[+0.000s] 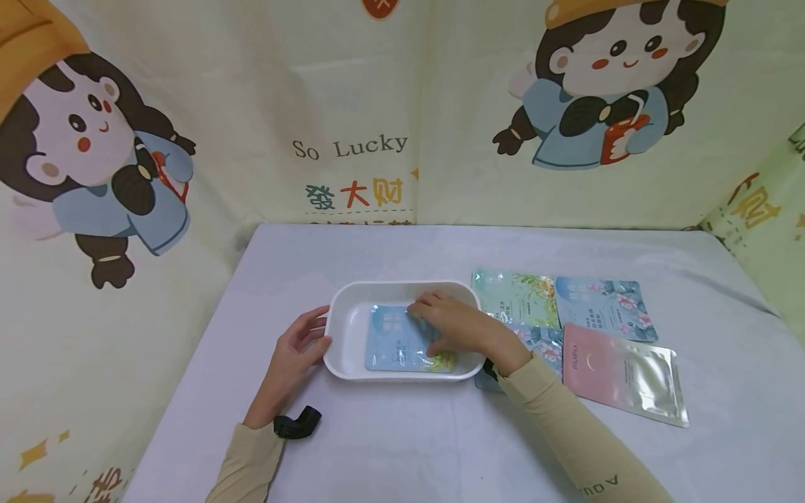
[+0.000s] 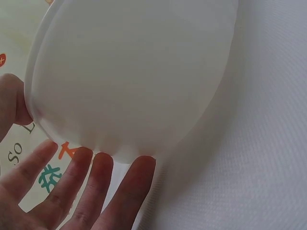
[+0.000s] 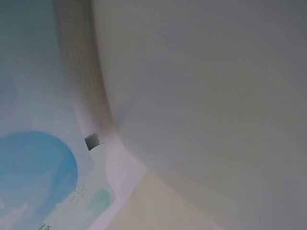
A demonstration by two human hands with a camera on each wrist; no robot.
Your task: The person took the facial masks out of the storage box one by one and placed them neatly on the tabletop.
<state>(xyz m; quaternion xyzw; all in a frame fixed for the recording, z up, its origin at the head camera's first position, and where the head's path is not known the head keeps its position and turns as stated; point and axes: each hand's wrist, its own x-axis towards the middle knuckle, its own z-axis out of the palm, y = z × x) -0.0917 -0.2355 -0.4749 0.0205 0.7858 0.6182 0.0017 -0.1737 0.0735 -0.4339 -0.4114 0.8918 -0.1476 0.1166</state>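
Note:
A white plastic tray [image 1: 344, 349] stands on the table, with a light blue flat packet [image 1: 393, 342] lying in it. At the tray's left end, my left hand [image 1: 300, 346] touches the outer wall with its fingertips; the left wrist view shows the fingers [image 2: 134, 187] reaching out straight and the thumb at the rim. My right hand [image 1: 462, 325] is inside the tray over the packet's right part, fingers and thumb spread apart on it. Beneath this hand, part of the packet is hidden. The right wrist view is blurred and shows no fingers clearly.
Right of the tray lie a green packet [image 1: 516, 297], a blue floral packet [image 1: 604, 307] and a pink and silver packet [image 1: 619, 374]. Another blue packet [image 1: 546, 344] is partly under the right forearm. A printed curtain [image 1: 352, 84] hangs behind the white table [image 1: 402, 447].

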